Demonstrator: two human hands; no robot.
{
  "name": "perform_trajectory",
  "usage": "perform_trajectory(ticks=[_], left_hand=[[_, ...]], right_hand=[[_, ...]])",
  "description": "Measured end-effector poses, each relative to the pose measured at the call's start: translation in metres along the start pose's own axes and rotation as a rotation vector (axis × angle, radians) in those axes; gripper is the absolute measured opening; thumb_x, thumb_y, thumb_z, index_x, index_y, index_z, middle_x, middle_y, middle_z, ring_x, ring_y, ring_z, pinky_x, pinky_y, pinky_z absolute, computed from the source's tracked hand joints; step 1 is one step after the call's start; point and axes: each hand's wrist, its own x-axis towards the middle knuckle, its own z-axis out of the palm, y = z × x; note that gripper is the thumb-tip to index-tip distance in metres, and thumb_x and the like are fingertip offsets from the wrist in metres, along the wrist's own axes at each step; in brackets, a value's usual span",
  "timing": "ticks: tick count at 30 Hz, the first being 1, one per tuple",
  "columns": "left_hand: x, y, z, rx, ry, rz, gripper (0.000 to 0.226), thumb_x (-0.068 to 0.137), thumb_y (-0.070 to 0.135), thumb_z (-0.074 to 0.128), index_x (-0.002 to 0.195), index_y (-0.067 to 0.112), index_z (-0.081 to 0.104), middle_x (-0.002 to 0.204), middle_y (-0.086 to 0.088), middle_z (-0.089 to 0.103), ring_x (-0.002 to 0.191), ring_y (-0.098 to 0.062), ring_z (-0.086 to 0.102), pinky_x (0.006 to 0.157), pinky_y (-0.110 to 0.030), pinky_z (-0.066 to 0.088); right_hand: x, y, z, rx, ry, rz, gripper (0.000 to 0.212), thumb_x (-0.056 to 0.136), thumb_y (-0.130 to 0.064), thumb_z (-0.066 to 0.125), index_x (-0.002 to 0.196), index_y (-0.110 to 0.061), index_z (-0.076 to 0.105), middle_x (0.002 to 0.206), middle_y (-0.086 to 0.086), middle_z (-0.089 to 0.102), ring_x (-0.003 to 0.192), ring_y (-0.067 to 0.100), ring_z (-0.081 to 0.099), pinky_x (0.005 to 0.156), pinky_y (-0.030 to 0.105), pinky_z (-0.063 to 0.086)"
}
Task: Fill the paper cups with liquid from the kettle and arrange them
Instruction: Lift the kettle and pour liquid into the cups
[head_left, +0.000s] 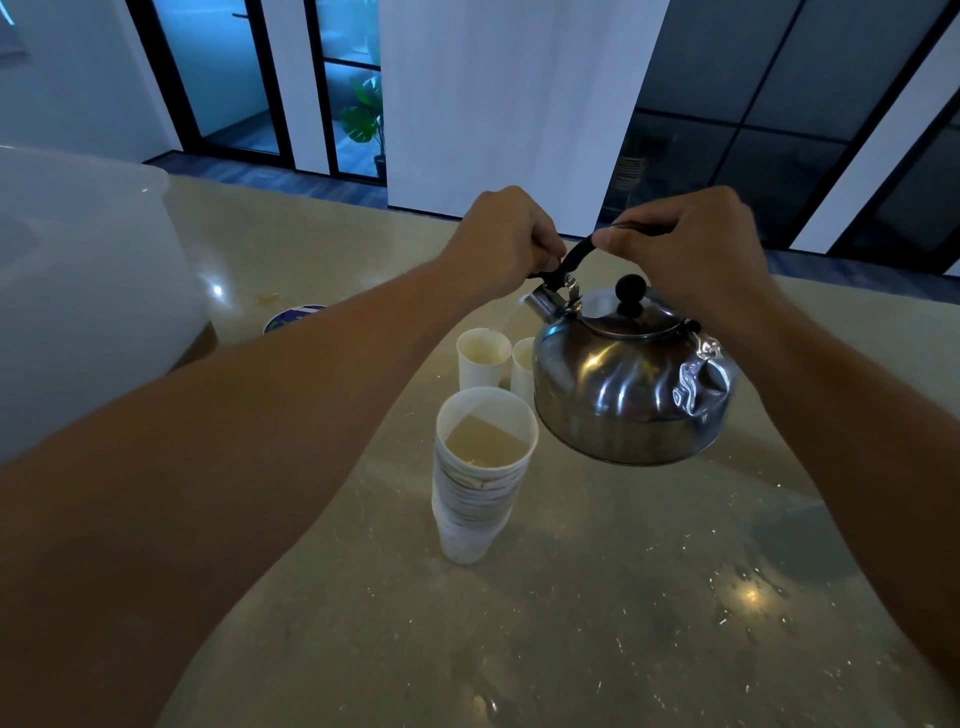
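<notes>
1. Pouring is under way in the head view: the kettle (631, 379) hangs tilted above the middle of the counter (597, 623), spout (540, 304) dipped toward the far edge, a thin stream dropping toward the far cup (483, 358).
2. Both hands are on the black handle (576, 257). The left hand (501, 244) has its fingers curled round the spout end of it; the right hand (691, 244) pinches the top of the arch between thumb and fingers.
3. Progress check: the far cup shows pale liquid inside, though its level is hard to read. A second cup (522, 371) stands just beside it, half hidden behind the kettle, so its fill cannot be told.
4. Nearer the front edge stands a stack of cups (475, 483), and the top one already holds tan liquid, well up the wall.
5. My read: filling is partly done, perhaps two or three cups served. Still left, by my judgement, are separating that filled top cup from the stack, filling more, and lining them up, since no tidy row exists yet.
6. Off toward the left edge sits a large translucent tub (88, 291).
</notes>
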Motion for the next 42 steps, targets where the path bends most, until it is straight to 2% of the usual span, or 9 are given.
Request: perform_trajectory(ticks=[4, 7, 10, 13, 19, 28, 34, 37, 42], left_hand=[[0.003, 0.01, -0.001, 0.028, 0.038, 0.024, 0.017, 0.081, 0.008, 0.077, 0.095, 0.016, 0.081, 0.075, 0.009, 0.066, 0.063, 0.002, 0.057, 0.059, 0.0, 0.04], [0.006, 0.021, -0.001, 0.05, 0.066, 0.051, 0.016, 0.083, 0.009, 0.076, 0.095, 0.017, 0.081, 0.083, 0.005, 0.071, 0.076, -0.006, 0.063, 0.063, -0.001, 0.041], [0.01, 0.033, 0.0, 0.047, 0.066, 0.087, 0.016, 0.082, 0.008, 0.076, 0.093, 0.018, 0.081, 0.089, -0.002, 0.076, 0.085, -0.014, 0.07, 0.081, -0.02, 0.054], [0.011, 0.043, 0.002, 0.058, 0.04, 0.13, 0.016, 0.083, 0.008, 0.075, 0.094, 0.017, 0.08, 0.089, -0.003, 0.076, 0.084, -0.016, 0.07, 0.086, -0.03, 0.056], [0.014, 0.047, 0.018, 0.06, 0.015, 0.127, 0.016, 0.082, 0.008, 0.076, 0.096, 0.017, 0.08, 0.085, 0.001, 0.073, 0.085, -0.016, 0.07, 0.084, -0.027, 0.055], [0.015, 0.041, 0.032, 0.056, -0.018, 0.111, 0.017, 0.082, 0.007, 0.077, 0.097, 0.015, 0.08, 0.076, 0.009, 0.063, 0.081, -0.011, 0.065, 0.084, -0.026, 0.055], [0.016, 0.034, 0.036, 0.055, -0.051, 0.084, 0.016, 0.081, 0.008, 0.077, 0.095, 0.016, 0.081, 0.08, 0.006, 0.067, 0.084, -0.015, 0.069, 0.085, -0.03, 0.057], [0.016, 0.031, 0.039, 0.059, -0.081, 0.082, 0.016, 0.082, 0.007, 0.077, 0.096, 0.014, 0.081, 0.081, 0.005, 0.069, 0.084, -0.014, 0.07, 0.085, -0.032, 0.058], [0.017, 0.025, 0.044, 0.065, -0.099, 0.075, 0.016, 0.08, 0.007, 0.078, 0.094, 0.016, 0.081, 0.081, 0.006, 0.07, 0.081, -0.013, 0.07, 0.081, -0.031, 0.059]], right_hand=[[-0.004, 0.005, -0.006, 0.096, 0.047, 0.017, 0.015, 0.085, -0.039, 0.078, 0.089, -0.025, 0.081, 0.078, -0.009, 0.074, 0.079, 0.008, 0.069, 0.079, 0.027, 0.057], [-0.007, 0.008, -0.012, 0.148, 0.092, 0.02, 0.012, 0.086, -0.039, 0.077, 0.089, -0.027, 0.081, 0.08, -0.008, 0.075, 0.082, 0.012, 0.07, 0.081, 0.031, 0.057], [-0.011, 0.012, -0.017, 0.17, 0.14, 0.014, 0.014, 0.086, -0.04, 0.076, 0.092, -0.028, 0.081, 0.084, -0.004, 0.076, 0.084, 0.014, 0.07, 0.081, 0.03, 0.056], [-0.012, 0.016, -0.024, 0.178, 0.159, 0.019, 0.014, 0.085, -0.039, 0.076, 0.094, -0.028, 0.081, 0.084, -0.006, 0.076, 0.083, 0.012, 0.07, 0.08, 0.027, 0.055], [-0.014, 0.027, -0.033, 0.154, 0.145, 0.048, 0.014, 0.085, -0.037, 0.078, 0.094, -0.026, 0.081, 0.083, -0.012, 0.075, 0.08, 0.003, 0.07, 0.078, 0.019, 0.055], [-0.014, 0.035, -0.033, 0.112, 0.093, 0.088, 0.015, 0.085, -0.037, 0.079, 0.095, -0.027, 0.081, 0.084, -0.012, 0.076, 0.085, 0.002, 0.07, 0.081, 0.019, 0.054], [-0.011, 0.034, -0.031, 0.071, 0.05, 0.101, 0.018, 0.083, -0.037, 0.081, 0.096, -0.024, 0.081, 0.086, -0.009, 0.076, 0.086, 0.004, 0.071, 0.087, 0.027, 0.057], [-0.01, 0.035, -0.028, 0.026, 0.029, 0.105, 0.02, 0.083, -0.038, 0.08, 0.096, -0.023, 0.081, 0.087, -0.004, 0.076, 0.087, 0.011, 0.071, 0.085, 0.03, 0.057], [-0.01, 0.036, -0.025, -0.019, 0.012, 0.095, 0.019, 0.085, -0.037, 0.079, 0.098, -0.023, 0.08, 0.091, -0.001, 0.076, 0.089, 0.012, 0.07, 0.076, 0.02, 0.051]])
